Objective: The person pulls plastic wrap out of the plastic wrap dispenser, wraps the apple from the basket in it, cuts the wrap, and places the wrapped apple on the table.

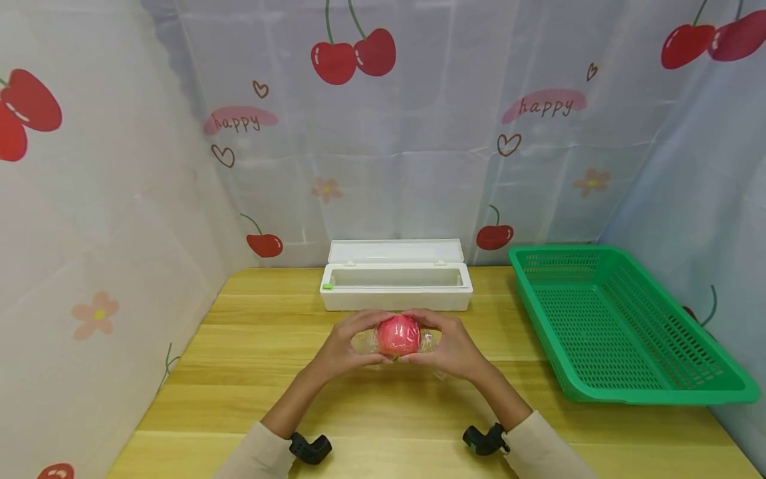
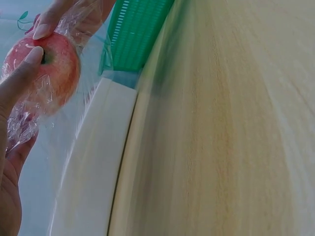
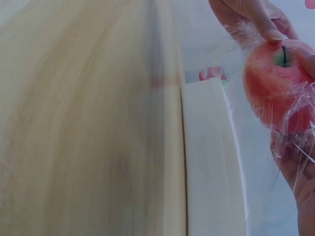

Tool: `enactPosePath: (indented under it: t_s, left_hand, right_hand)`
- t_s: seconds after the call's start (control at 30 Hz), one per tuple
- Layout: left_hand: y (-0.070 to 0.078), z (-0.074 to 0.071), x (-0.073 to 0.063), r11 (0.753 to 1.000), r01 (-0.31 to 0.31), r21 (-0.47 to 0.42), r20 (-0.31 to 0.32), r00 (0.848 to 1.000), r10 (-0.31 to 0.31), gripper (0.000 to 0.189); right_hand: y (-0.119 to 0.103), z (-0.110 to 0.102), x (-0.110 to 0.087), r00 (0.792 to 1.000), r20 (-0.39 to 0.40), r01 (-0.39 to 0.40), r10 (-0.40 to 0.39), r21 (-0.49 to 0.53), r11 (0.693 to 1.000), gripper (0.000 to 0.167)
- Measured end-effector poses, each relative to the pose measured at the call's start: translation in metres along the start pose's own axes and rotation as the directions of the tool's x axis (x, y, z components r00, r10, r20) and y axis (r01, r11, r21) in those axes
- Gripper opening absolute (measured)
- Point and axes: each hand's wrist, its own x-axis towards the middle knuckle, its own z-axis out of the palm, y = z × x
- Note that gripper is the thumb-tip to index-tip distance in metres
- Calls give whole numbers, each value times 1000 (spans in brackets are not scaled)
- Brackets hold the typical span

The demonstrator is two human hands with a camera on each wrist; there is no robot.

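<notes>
A red apple is held up between both hands over the front of the table, with clear plastic film drawn across it and bunched at its two sides. My left hand grips the apple from the left, and my right hand grips it from the right. In the left wrist view, both thumbs press the apple near its stem. Crumpled plastic film clings to the lower part of the fruit in the right wrist view. Some fingers are hidden behind the apple.
Behind the hands stands a long white box, its lid raised and a small green piece at its left front rim. A green perforated basket sits on the right of the wooden table. Cherry-print curtains enclose the table.
</notes>
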Motion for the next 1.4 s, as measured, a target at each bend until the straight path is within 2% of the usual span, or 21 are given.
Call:
enactPosePath:
  t_s: [0.13, 0.3, 0.43, 0.7, 1.1, 1.4]
  left_hand:
    - [1, 1, 0, 1000, -12, -1, 4, 1000, 12, 80]
    - [4, 2, 0, 1000, 1, 11, 10, 1000, -1, 87]
    - [6, 3, 1, 1000, 15, 8, 14, 1000, -16, 89]
    - [5, 4, 1, 1000, -8, 25, 21, 1000, 8, 90]
    - [3, 5, 1, 1000, -27, 13, 56, 998, 26, 89]
    - [3, 6, -2, 999, 38, -33, 49, 998, -36, 86]
  right_hand:
    - [0, 0, -1, 998, 3, -56, 56, 29, 998, 71]
    - [1, -2, -2, 995, 3, -96, 96, 46, 994, 71]
    - [2, -2, -1, 995, 3, -97, 97, 43, 994, 70]
    - [1, -3, -1, 992, 9, -128, 128, 49, 991, 68]
    - [0, -4, -1, 991, 19, -132, 130, 99, 986, 60]
    - [-7, -6, 0, 987, 40, -160, 156, 125, 979, 56]
